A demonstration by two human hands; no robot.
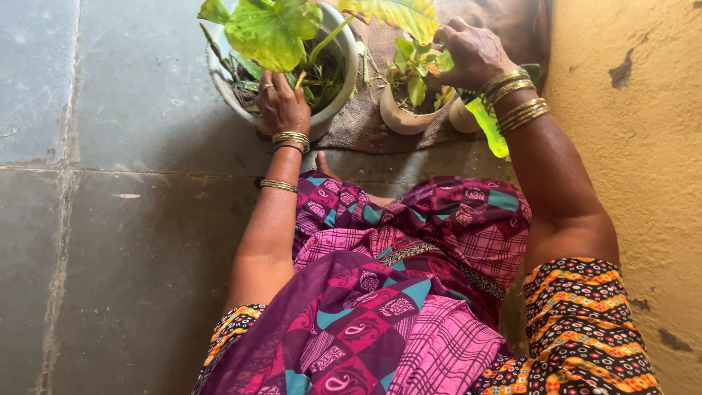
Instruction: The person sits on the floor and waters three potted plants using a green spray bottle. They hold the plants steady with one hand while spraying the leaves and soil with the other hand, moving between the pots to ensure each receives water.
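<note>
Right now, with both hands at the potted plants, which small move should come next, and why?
Probably the right hand should pinch off the leaf it touches in the small pot; its fingers sit among those leaves, while the left hand rests on the large pot.

Place: home yard or porch
Floor: grey stone slabs (110, 256)
Wall: rough yellow plaster (636, 146)
Plants: pots (406, 117) on a brown mat (365, 124)
</note>
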